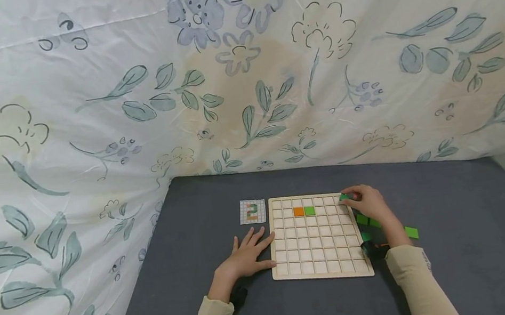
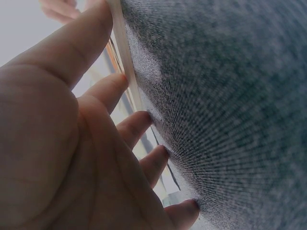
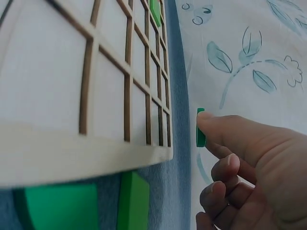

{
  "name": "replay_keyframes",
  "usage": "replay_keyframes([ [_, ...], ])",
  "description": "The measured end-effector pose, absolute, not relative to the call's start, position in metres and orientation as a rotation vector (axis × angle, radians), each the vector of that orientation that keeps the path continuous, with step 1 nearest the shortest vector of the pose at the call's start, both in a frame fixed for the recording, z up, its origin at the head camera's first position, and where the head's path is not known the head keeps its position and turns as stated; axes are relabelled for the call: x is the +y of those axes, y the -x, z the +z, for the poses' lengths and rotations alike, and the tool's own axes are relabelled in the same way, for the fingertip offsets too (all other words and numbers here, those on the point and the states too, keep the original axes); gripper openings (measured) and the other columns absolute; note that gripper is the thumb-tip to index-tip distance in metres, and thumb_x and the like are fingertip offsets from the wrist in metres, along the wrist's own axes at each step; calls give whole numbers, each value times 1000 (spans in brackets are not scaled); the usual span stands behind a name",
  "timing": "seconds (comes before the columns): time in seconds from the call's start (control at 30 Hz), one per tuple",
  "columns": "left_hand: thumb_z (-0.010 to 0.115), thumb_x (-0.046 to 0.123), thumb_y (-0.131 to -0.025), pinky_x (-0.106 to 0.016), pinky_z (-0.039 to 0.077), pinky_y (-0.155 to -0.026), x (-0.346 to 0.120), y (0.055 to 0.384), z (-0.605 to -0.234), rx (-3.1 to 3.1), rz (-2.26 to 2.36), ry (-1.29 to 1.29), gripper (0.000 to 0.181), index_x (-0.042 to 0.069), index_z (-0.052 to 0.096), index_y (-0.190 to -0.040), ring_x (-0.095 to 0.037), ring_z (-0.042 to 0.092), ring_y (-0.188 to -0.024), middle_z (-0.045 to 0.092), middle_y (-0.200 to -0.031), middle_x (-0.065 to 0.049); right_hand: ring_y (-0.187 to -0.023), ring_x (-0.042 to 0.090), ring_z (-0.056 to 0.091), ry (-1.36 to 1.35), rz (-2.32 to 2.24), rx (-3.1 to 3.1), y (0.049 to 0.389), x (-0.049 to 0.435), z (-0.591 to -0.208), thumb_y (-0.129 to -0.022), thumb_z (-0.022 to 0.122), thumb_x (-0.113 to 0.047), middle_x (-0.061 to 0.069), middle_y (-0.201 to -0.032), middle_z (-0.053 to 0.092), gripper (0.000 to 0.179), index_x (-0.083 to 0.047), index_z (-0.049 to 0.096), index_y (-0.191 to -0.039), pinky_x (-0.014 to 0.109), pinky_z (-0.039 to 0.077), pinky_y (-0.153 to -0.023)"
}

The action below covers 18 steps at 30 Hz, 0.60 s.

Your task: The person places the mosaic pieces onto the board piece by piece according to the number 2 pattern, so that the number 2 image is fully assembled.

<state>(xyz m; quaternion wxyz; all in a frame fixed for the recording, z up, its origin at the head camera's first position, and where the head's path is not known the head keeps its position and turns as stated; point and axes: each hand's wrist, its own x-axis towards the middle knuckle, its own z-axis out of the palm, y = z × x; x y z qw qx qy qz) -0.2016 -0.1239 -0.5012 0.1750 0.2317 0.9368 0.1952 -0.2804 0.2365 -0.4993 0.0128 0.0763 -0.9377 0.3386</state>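
A wooden grid board (image 1: 322, 277) lies on the dark table. In one of its upper rows an orange tile (image 1: 299, 212) and a light green tile (image 1: 309, 211) sit side by side in neighbouring cells. My left hand (image 1: 246, 258) rests at the board's left side, fingers spread, with the thumb and index fingertip at the edge. Over the far right corner, my right hand (image 1: 370, 202) pinches a darker green tile (image 3: 200, 136) between thumb and fingers. The right wrist view shows this tile edge-on, held up above the board.
Just left of the board's far corner lies a small printed card (image 1: 252, 212) with a coloured pattern. Several loose green tiles (image 1: 411, 232) are scattered right of the board, partly under the right arm. A floral curtain (image 1: 269, 139) hangs behind the table.
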Motion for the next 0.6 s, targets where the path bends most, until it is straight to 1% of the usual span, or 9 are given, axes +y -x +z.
replay_keyframes([
  [0.3, 55, 50, -88, -65, 1, -108, -124, 203, -503, 2661, 540, -656, 71, 23, 28, -148, -32, 7, -143, 17, -155, -7, -59, 17, 38, -282, 1081, -2914, 283, 223, -501, -88, 65, -18, 5, -72, 46, 32, -2, 64, -115, 29, 31, -52],
  [0.47, 55, 50, -88, -65, 1, -108, -124, 203, -503, 2657, 543, -656, 71, 24, 27, -148, -32, 6, -143, 17, -155, -7, -58, 16, 37, -323, 1092, -2908, 282, 215, -501, -88, 65, -17, 4, -73, 45, 31, -1, 64, -114, 28, 29, -51],
  [0.6, 55, 50, -88, -65, 2, -108, -124, 203, -503, 2660, 537, -655, 71, 24, 27, -148, -32, 6, -143, 17, -155, -6, -54, 15, 37, -314, 1117, -2927, 283, 210, -503, -89, 64, -18, 4, -74, 44, 31, -3, 64, -116, 26, 30, -48],
])
